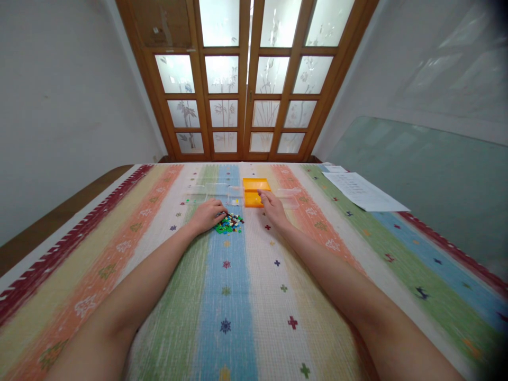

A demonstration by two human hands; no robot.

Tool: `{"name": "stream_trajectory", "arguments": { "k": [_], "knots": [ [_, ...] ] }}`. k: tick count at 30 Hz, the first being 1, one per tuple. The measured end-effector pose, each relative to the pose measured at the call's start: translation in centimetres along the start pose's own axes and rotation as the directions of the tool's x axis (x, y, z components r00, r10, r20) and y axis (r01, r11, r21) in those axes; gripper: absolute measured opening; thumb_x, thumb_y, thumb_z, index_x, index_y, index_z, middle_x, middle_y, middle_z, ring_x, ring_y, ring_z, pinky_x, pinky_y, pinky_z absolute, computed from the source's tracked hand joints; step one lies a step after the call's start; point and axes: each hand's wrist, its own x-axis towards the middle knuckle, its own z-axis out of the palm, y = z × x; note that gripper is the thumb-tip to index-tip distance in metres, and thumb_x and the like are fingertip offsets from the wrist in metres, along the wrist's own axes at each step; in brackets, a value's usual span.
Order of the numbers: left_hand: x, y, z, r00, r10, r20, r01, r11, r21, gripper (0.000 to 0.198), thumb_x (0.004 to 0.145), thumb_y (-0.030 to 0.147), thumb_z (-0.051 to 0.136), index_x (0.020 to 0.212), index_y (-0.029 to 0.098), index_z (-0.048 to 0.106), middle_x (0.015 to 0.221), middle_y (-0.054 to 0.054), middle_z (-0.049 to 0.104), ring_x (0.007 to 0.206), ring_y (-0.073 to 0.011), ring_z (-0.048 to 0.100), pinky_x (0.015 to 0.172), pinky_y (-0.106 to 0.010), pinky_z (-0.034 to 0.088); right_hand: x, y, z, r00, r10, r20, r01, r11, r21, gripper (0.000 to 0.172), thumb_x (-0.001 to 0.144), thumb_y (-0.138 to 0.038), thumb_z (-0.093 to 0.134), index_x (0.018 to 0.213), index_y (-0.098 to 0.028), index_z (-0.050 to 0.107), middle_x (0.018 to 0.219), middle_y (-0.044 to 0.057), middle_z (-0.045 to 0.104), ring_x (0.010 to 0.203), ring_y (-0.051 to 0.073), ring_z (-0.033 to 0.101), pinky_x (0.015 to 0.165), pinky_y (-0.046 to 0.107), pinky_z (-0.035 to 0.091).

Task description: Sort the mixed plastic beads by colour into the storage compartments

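A heap of small green, blue, white, yellow and dark pieces point(229, 224) lies on the striped tablecloth; they are too small to tell their kind. At the heap's upper left edge is my left hand point(207, 216), its fingers bent together at the pieces; anything between the fingertips is hidden. My right hand point(273, 208) reaches over the right side of an open orange box point(253, 200). Thumb and forefinger are closed in a pinch above the box, and what they hold, if anything, cannot be made out. Clear plastic trays point(235, 194) stand left of the box, with a yellow bit in one.
Another clear tray point(289, 199) sits right of the orange box. Printed paper sheets point(363, 191) lie at the table's right. The striped tablecloth point(230, 338) covers the table, a pale glass panel point(428, 180) leans at the right wall, and wooden glazed doors point(243, 95) stand behind.
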Motion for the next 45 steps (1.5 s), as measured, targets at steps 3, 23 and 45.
{"name": "stream_trajectory", "arguments": {
  "k": [3, 23, 45],
  "knots": [
    [0.0, 0.0, -0.1, 1.0, 0.001, 0.0, -0.001, 1.0, 0.0, 0.023, 0.1, 0.032, 0.056, 0.105, 0.028, 0.078, 0.104, -0.006, 0.068, 0.101, -0.0234, 0.061, 0.089, -0.036, 0.047, -0.2, -0.4, 0.1, 0.999, -0.016, 0.028, 0.018, 0.999, -0.043, 0.037, 0.103, -0.043, 0.049, 0.122, -0.024, 0.073, 0.127, 0.01, 0.072, 0.117, 0.026, 0.065, 0.105, 0.046, 0.05],
    [0.0, 0.4, -0.1, 1.0, 0.022, 0.005, -0.022, 1.0, -0.007, 0.021, 0.098, 0.028, 0.058, 0.108, 0.026, 0.077, 0.101, -0.006, 0.068, 0.1, -0.0231, 0.061, 0.09, -0.035, 0.047, -3.1, -3.6, 1.6, 0.779, -0.222, 0.586, 0.468, 0.828, -0.309, 0.015, 0.098, -0.024, 0.066, 0.11, -0.023, 0.075, 0.1, 0.006, 0.066, 0.098, 0.021, 0.059, 0.086, 0.03, 0.042],
    [0.4, 0.7, 0.9, 0.996, -0.092, -0.004, 0.091, 0.992, -0.082, 0.019, 0.096, 0.033, 0.063, 0.103, 0.026, 0.08, 0.1, -0.006, 0.069, 0.099, -0.024, 0.062, 0.091, -0.037, 0.047, -1.3, -2.2, 0.8, 0.976, -0.085, 0.201, 0.155, 0.918, -0.364, 0.007, 0.094, -0.022, 0.064, 0.095, -0.02, 0.071, 0.085, 0.002, 0.07, 0.078, 0.017, 0.061, 0.071, 0.027, 0.04]
  ]
}}
